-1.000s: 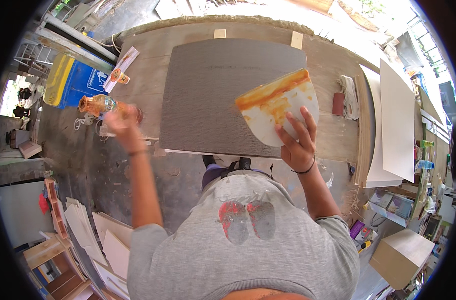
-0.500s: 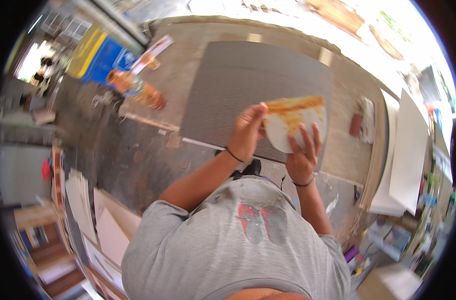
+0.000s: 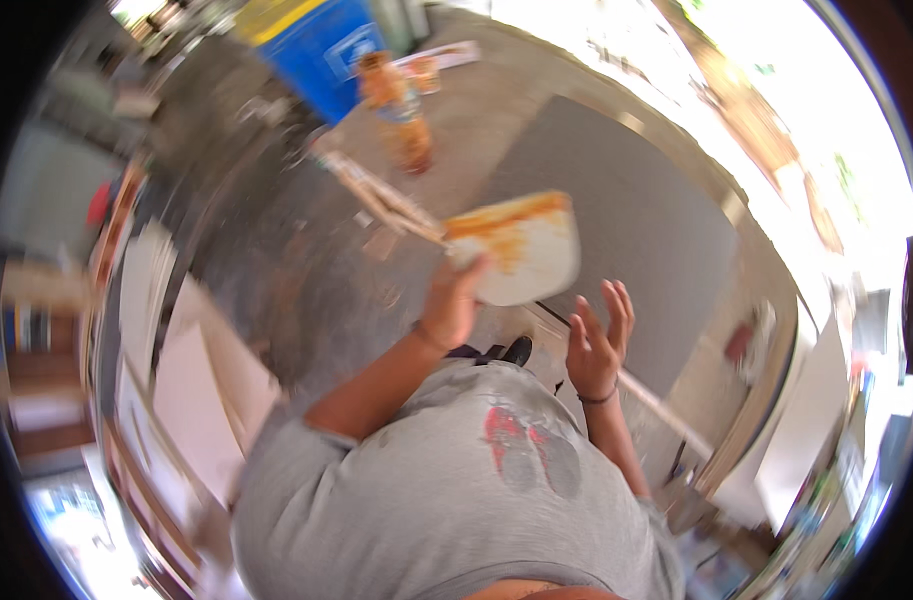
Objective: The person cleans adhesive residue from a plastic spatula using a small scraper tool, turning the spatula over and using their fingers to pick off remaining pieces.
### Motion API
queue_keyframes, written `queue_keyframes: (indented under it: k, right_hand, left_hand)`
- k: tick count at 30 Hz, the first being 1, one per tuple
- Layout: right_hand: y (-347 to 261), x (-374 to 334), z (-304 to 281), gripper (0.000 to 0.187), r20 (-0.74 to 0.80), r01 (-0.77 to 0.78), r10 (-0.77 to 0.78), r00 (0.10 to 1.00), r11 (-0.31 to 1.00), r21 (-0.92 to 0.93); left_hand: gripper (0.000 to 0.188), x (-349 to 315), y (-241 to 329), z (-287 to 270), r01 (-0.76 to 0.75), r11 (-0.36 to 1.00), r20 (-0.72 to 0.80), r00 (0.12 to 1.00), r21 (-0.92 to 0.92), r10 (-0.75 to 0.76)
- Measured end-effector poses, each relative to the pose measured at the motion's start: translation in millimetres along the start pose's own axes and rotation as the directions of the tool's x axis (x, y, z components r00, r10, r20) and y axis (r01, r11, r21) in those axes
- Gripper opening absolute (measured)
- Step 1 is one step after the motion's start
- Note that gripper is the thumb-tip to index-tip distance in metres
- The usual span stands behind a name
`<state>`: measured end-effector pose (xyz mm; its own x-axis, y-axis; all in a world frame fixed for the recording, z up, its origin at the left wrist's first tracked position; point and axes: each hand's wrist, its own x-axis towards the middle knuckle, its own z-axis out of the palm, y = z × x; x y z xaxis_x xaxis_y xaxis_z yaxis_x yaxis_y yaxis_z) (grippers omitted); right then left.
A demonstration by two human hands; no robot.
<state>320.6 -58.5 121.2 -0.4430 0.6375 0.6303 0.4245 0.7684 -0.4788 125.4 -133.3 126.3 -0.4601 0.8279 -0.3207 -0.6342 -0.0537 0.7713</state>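
Observation:
My left hand [image 3: 454, 300] is closed on a whitish flat spreader [image 3: 531, 265] with a rounded outline, gripping it by its lower left side. Amber, glue-like smears run along the spreader's far edge and down its face. To the right, my right hand [image 3: 598, 345] is raised with fingers apart, touching nothing. Beyond the spreader lies a dark grey sheet [image 3: 616, 210] on the worktable. A clear bottle [image 3: 401, 120] coated with amber liquid stands at the table's far left part.
Behind the bottle are a small amber-stained cup [image 3: 423, 73] and a white strip [image 3: 456, 54]. A blue bin [image 3: 321, 60] with a yellow top stands past the table. Boards [image 3: 201, 370] lean at the left, white sheets [image 3: 801, 420] at the right. A reddish block [image 3: 741, 342] lies near the table's right end.
The view has turned, so the table appears tilted and shifted right. My right hand has let go of the spreader and opened; my left hand has carried it leftward.

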Motion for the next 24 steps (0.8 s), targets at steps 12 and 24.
queue_keyframes:
  k: [12, 24]
  right_hand:
    - [-128.7, -65.9, 40.0, 0.02, -0.151, -0.443, 0.447, 0.882, 0.894, 0.061]
    - [-205.7, -224.6, -55.8, 0.014, -0.614, -0.813, 0.724, 0.315, 0.539, 0.218]
  left_hand:
    - [0.049, -1.4, 32.3, -163.5, 0.301, 0.944, 0.313, 0.892, 0.131, -0.328]
    - [0.042, -89.3, -51.7, -44.3, 0.3, 0.781, 0.564, 0.558, 0.547, -0.609]
